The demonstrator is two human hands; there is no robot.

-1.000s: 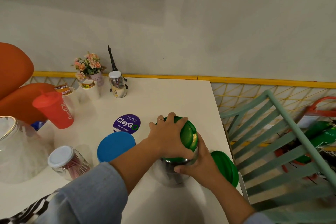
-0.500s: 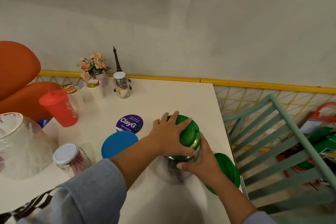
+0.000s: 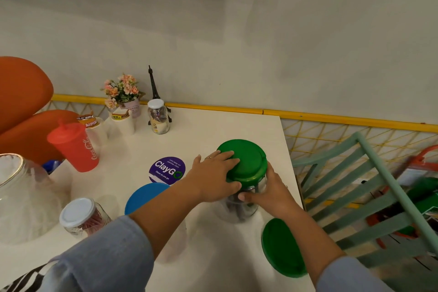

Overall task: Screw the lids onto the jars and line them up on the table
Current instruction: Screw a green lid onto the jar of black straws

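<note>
A clear jar stands near the table's right edge with a green lid on top. My left hand lies over the lid's left side, fingers spread on it and thumb under its rim. My right hand wraps the jar's glass body just below the lid. A second green-lidded jar sits at the front right, under my right forearm. A blue-lidded jar is partly hidden by my left forearm. A small white-lidded jar stands front left, another white-lidded jar at the back.
A large open glass jar fills the left edge. A red cup, paper cups, a flower pot and a small tower figure stand at the back left. A purple sticker marks the white table. A green chair is right.
The view has shifted and the jar now stands more upright. My left hand has turned on the green lid, uncovering more of its top. My right hand stays on the jar.
</note>
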